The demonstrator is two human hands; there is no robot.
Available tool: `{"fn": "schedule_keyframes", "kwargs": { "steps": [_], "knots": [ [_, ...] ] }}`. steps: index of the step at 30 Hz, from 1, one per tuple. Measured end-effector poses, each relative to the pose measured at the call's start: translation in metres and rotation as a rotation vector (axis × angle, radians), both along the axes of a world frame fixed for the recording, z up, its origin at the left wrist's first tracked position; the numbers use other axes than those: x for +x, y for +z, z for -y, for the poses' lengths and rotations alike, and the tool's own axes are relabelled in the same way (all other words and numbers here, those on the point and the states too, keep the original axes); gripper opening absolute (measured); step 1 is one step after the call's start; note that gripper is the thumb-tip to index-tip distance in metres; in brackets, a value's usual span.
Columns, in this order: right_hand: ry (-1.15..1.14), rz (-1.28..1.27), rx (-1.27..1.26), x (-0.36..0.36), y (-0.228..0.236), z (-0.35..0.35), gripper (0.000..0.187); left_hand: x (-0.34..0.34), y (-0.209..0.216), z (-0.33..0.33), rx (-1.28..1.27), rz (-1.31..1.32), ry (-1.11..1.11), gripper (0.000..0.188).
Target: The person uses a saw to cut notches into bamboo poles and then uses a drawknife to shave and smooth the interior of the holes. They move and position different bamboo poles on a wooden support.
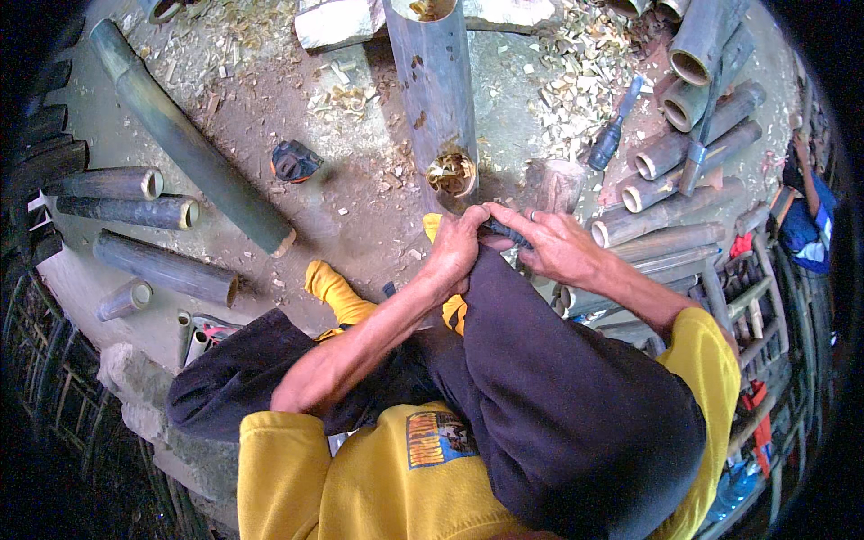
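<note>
Close together above my raised right knee, my left hand (455, 245) and my right hand (560, 248) are both closed on a tool with a dark handle (506, 234). Its handle shows between them, with my right fingers laid along it; the working end is hidden. Just beyond my hands lies a thick grey-brown bamboo tube (441, 99), pointing away from me. Pale shavings (453, 167) fill its near opening. My left hand is nearest to that opening, and the tube seems to touch neither hand.
Bamboo pieces lie at left, including a long green one (189, 135); more are stacked at right (697, 162). A short wooden stump (553, 184) stands near a dark-handled hand tool (608, 139). Wood chips (576, 99) litter the floor. Another person (810, 225) is at the right edge.
</note>
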State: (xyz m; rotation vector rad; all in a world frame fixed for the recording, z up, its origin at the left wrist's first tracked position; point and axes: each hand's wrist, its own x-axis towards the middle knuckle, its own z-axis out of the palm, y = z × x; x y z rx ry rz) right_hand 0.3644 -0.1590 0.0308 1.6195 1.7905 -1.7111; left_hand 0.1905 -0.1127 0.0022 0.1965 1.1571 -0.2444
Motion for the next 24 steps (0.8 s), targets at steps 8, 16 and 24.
{"fn": "schedule_keyframes", "kwargs": {
  "steps": [8, 16, 24],
  "knots": [
    [-0.444, -0.091, 0.062, -0.063, -0.017, 0.046, 0.051, -0.011, -0.009, -0.024, 0.058, -0.095, -0.267, 0.036],
    [0.064, 0.397, 0.481, 0.008, 0.013, -0.029, 0.054, 0.028, -0.008, -0.016, -0.013, 0.186, 0.459, 0.041],
    [0.612, 0.391, 0.842, -0.015, 0.017, -0.095, 0.028, 0.019, -0.022, 0.002, -0.131, 0.55, 1.148, 0.033]
  ]
}}
